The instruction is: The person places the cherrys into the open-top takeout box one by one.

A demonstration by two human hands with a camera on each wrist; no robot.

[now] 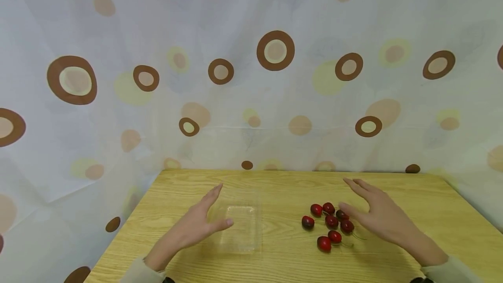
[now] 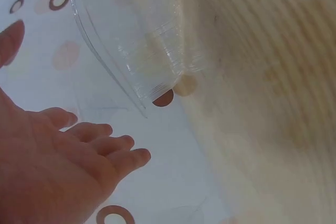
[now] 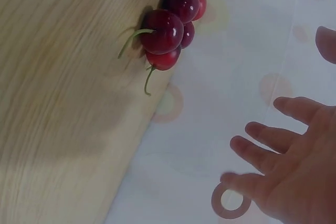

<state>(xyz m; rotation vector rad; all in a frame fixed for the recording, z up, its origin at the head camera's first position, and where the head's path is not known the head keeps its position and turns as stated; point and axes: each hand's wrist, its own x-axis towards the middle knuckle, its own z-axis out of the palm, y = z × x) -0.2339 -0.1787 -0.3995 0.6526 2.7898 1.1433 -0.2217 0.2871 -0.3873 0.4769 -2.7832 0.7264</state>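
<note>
A clear plastic tray (image 1: pixel 240 229) lies on the table, left of centre; its thin edge and wall show large in the left wrist view (image 2: pixel 157 40). Beside its left side hovers my left hand (image 1: pixel 196 223), thumb spread from the fingers and nothing in its grasp. Several dark red cherries (image 1: pixel 332 222) are clustered right of the tray, some with green stems. My right hand (image 1: pixel 379 214) hovers at the right of the cherries, fingers extended and holding nothing. In the right wrist view, the cherries (image 3: pixel 164 32) appear apart from its spread fingers.
The light wooden table (image 1: pixel 287 187) reaches back to a hanging pale curtain (image 1: pixel 243 95) with brown and beige circles, which also encloses the left and right sides. Table surface shows between the tray and the cherries.
</note>
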